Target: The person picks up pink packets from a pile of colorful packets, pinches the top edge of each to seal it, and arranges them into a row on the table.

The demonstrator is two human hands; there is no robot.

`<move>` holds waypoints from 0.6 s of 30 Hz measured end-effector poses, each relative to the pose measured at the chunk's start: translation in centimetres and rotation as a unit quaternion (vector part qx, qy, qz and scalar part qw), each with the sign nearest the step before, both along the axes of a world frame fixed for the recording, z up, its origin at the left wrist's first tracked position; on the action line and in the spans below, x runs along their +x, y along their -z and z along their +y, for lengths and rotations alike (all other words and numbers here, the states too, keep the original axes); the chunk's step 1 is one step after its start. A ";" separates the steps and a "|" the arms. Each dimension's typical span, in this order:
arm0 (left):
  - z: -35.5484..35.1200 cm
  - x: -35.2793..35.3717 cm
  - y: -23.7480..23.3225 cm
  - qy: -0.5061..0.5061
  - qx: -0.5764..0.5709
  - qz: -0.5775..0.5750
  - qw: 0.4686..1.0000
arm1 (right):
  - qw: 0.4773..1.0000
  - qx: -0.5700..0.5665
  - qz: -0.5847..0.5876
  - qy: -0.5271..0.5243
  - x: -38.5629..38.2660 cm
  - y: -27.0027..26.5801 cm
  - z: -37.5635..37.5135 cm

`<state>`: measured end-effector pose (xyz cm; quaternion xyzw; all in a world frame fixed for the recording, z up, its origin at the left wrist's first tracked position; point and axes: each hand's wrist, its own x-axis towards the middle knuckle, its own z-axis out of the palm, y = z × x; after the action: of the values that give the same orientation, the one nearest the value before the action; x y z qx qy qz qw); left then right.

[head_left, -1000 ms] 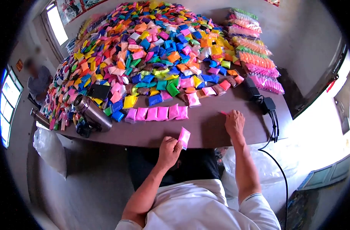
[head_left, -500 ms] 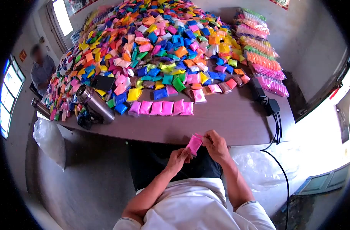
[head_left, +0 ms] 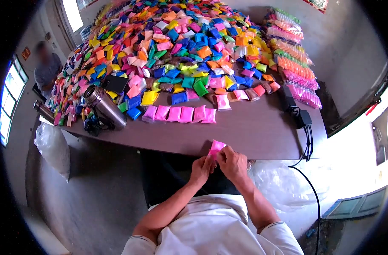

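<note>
A small pink packet (head_left: 217, 146) is held upright at the table's front edge, over my lap. My left hand (head_left: 201, 171) grips its lower left side. The fingers of my right hand (head_left: 234, 163) are closed on its lower right side, close against the left hand. Both hands cover the packet's lower part. Beyond them, a row of several pink packets (head_left: 180, 114) lies side by side on the table (head_left: 168, 138).
A large heap of coloured packets (head_left: 194, 46) covers the table's back. Stacked bagged packets (head_left: 298, 76) stand right. A steel flask (head_left: 104, 106) leans at left; a black box with cables (head_left: 303, 118) sits right. Plastic bags (head_left: 283, 182) lie below. A person (head_left: 47, 70) is far left.
My right hand has moved left and down onto the packet, beside my left hand. The packet now points up more, toward the table. The view has shifted slightly.
</note>
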<state>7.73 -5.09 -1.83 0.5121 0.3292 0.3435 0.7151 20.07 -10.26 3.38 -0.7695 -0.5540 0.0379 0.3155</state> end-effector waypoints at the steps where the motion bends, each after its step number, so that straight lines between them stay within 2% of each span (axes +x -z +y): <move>1: 0.0 0.0 0.2 0.000 0.000 0.000 1.000 | 1.000 0.000 0.000 0.000 0.1 0.0 0.1; 3: 0.0 0.1 0.7 -0.004 0.054 0.052 0.997 | 0.998 0.004 0.053 0.015 0.4 -0.2 0.3; 6: 0.0 0.1 0.9 -0.005 0.064 0.052 0.997 | 0.997 0.003 0.060 0.057 0.6 0.2 0.7; 10: 0.0 0.3 1.0 -0.011 0.070 0.045 0.996 | 0.996 -0.030 0.041 0.067 1.7 -0.3 1.3; 12: 0.1 0.4 0.9 -0.037 0.121 0.072 0.989 | 0.991 -0.039 0.021 0.123 2.7 0.0 1.8; 16: 0.2 0.2 1.0 -0.038 0.111 0.084 0.989 | 0.996 -0.010 0.047 0.077 3.2 -1.5 1.1; 18: 0.0 0.2 1.4 -0.008 0.068 0.025 0.997 | 0.998 -0.003 0.047 0.038 2.3 -2.0 0.6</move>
<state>7.93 -5.10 -3.19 0.5650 0.3275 0.3576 0.6675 22.38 -9.64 5.39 -0.7882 -0.5091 0.0638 0.3399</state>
